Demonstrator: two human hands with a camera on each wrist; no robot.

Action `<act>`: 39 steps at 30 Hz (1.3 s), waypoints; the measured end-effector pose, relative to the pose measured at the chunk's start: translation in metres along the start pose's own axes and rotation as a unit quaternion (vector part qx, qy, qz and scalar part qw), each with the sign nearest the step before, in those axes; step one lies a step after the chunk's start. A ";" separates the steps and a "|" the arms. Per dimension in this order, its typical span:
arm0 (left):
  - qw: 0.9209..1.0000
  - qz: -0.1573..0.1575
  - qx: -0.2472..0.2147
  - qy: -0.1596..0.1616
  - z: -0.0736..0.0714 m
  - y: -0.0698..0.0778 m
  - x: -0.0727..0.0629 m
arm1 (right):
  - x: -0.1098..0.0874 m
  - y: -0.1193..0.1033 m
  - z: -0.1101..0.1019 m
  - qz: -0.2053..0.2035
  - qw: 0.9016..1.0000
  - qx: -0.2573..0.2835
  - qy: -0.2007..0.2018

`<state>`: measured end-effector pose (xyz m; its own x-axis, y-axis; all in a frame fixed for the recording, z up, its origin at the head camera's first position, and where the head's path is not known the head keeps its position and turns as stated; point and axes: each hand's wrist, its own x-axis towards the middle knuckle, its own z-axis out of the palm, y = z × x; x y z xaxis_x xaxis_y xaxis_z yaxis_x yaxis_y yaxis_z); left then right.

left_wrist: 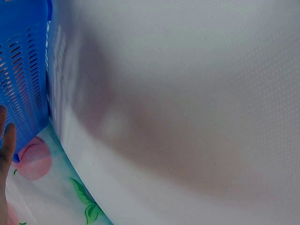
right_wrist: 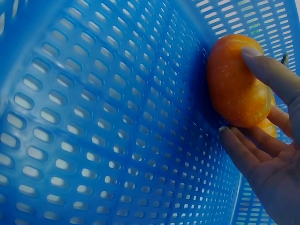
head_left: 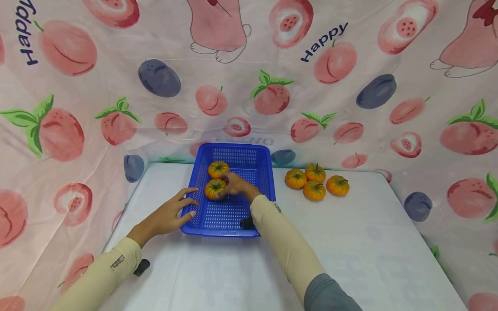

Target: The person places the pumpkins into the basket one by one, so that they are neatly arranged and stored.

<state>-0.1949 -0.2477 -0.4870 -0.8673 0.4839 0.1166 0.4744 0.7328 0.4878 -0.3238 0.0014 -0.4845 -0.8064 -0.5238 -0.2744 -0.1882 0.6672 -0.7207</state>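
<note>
A blue perforated plastic basket [head_left: 229, 232] stands on the white table. Inside it my right hand [head_left: 238, 185] grips a small orange pumpkin [head_left: 213, 190], thumb on one side and fingers on the other. Up close in the right wrist view, that pumpkin [right_wrist: 234, 89] sits against the basket floor. A second pumpkin [head_left: 218, 168] lies just behind it, towards the back left corner. My left hand [head_left: 165, 216] is at the basket's left wall, fingers spread and holding nothing. Only its fingertips [left_wrist: 8, 140] show in the left wrist view, beside the basket wall [left_wrist: 23, 70].
Several more small pumpkins [head_left: 314, 190] are grouped on the table right of the basket. Behind and around the table [head_left: 350, 242] hangs a fruit-print cloth [head_left: 241, 77]. A black wrist device [head_left: 142, 268] shows by the left sleeve.
</note>
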 end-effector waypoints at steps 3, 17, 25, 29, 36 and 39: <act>1.000 0.004 0.001 0.002 0.000 0.001 0.000 | -0.001 0.000 -0.002 -0.001 1.000 0.004 -0.003; 1.000 -0.007 -0.004 -0.004 0.001 0.001 0.000 | -0.008 -0.004 -0.016 -0.037 0.999 0.018 0.015; 1.000 -0.011 -0.004 -0.007 -0.001 0.002 0.000 | -0.020 -0.018 -0.036 -0.062 0.997 0.017 0.036; 1.000 -0.011 -0.009 -0.008 -0.001 0.003 0.000 | -0.027 -0.022 -0.050 -0.086 0.995 0.025 0.047; 1.000 -0.009 -0.007 -0.007 0.000 0.001 0.000 | -0.049 -0.029 -0.076 -0.104 0.992 0.015 0.069; 1.000 -0.009 -0.006 -0.006 0.000 0.001 0.000 | -0.059 -0.027 -0.087 -0.106 0.991 0.006 0.086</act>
<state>-0.1944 -0.2468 -0.4865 -0.8736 0.4769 0.0969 0.4569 0.7355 0.5003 -0.3200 0.0597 -0.3935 -0.8332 -0.5530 -0.0046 -0.3575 0.5449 -0.7585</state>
